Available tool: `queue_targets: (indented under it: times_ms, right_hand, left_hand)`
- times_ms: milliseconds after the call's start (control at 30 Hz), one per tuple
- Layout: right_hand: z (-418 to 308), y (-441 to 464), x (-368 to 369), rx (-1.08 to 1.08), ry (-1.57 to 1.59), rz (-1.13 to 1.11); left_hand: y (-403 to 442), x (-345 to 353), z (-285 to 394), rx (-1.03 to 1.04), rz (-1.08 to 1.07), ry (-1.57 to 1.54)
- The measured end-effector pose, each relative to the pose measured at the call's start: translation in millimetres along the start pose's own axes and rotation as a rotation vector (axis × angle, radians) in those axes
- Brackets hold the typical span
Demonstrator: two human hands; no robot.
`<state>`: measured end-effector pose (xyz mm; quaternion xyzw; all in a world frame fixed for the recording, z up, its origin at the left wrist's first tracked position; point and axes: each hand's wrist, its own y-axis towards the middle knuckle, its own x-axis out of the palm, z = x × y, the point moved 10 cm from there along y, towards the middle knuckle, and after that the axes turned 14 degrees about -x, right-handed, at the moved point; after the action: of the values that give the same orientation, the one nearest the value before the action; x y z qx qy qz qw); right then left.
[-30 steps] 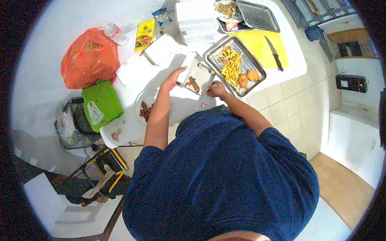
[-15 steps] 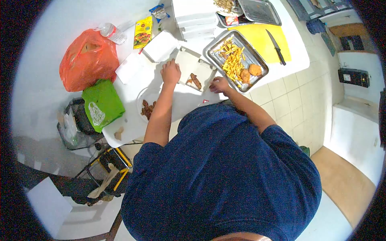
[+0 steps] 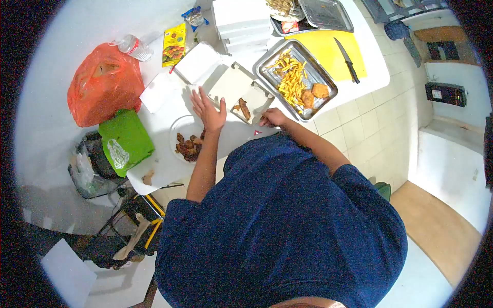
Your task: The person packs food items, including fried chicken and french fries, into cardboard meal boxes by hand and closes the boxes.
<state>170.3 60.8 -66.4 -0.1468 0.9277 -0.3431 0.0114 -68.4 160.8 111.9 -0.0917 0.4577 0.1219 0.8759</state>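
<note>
A white cardboard food box (image 3: 230, 84) lies on the table with its lid (image 3: 202, 59) folded back. One browned piece of meat (image 3: 244, 109) is inside it near the front corner. My left hand (image 3: 209, 112) is raised at the box's left side, fingers spread, holding nothing. At the near right edge of the box, my right hand (image 3: 273, 118) has its fingers closed on the rim; the exact grip is partly hidden. A clear round plate (image 3: 178, 126) with several dark meat pieces (image 3: 189, 147) lies left of my left forearm.
A metal tray (image 3: 264, 66) of fries and breaded patties stands right of the box. Beyond it a knife (image 3: 346, 59) lies on a yellow board (image 3: 321, 51). Stacked white boxes (image 3: 240, 20) stand behind. An orange bag (image 3: 105, 87), a green bag (image 3: 126, 138) and a bottle (image 3: 136, 47) are at left.
My left hand has come off the box's edge and moved down and left, its fingers now spread. My right hand has shifted slightly toward me along the box's edge.
</note>
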Motion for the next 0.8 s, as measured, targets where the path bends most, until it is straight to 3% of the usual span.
queue_targets:
  times_ms: [100, 133, 233, 333, 433, 533, 633, 733, 800]
  right_hand:
    - [-9.0, -8.9, 15.0, 0.007, 0.060, -0.015]
    - [-6.6, -6.1, 19.4, -0.002, 0.036, -0.050]
    - [-0.9, -3.8, 24.4, -0.003, 0.014, -0.038]
    - [-2.5, -9.6, 30.8, -0.008, 0.081, -0.103]
    - [-14.4, -13.1, 17.6, -0.026, -0.069, -0.141]
    - [-29.6, -21.4, -15.1, -0.084, -0.039, -0.060]
    - [-37.8, -31.4, -71.3, -0.144, -0.085, 0.240]
    - [-39.1, -47.9, -122.9, -0.336, -0.100, 0.528]
    - [-33.1, -66.8, -155.5, -0.298, -0.303, 0.739]
  left_hand:
    - [-35.4, -0.6, -18.2, 0.003, 0.081, -0.351]
    - [-47.3, 5.1, -23.9, -0.015, 0.095, -0.234]
    - [-70.8, 52.9, -38.0, -0.153, -0.336, -0.443]
    - [-78.9, 64.8, -37.8, -0.198, -0.421, -0.331]
    - [-74.5, 80.1, -38.4, -0.147, -0.505, -0.269]
    - [-73.4, 88.2, -41.9, -0.106, -0.467, -0.179]
    - [-74.4, 87.0, -32.9, -0.027, -0.427, -0.216]
    - [-77.8, 82.4, -25.3, 0.013, -0.445, -0.256]
    - [-78.3, 89.5, -23.5, 0.056, -0.459, -0.277]
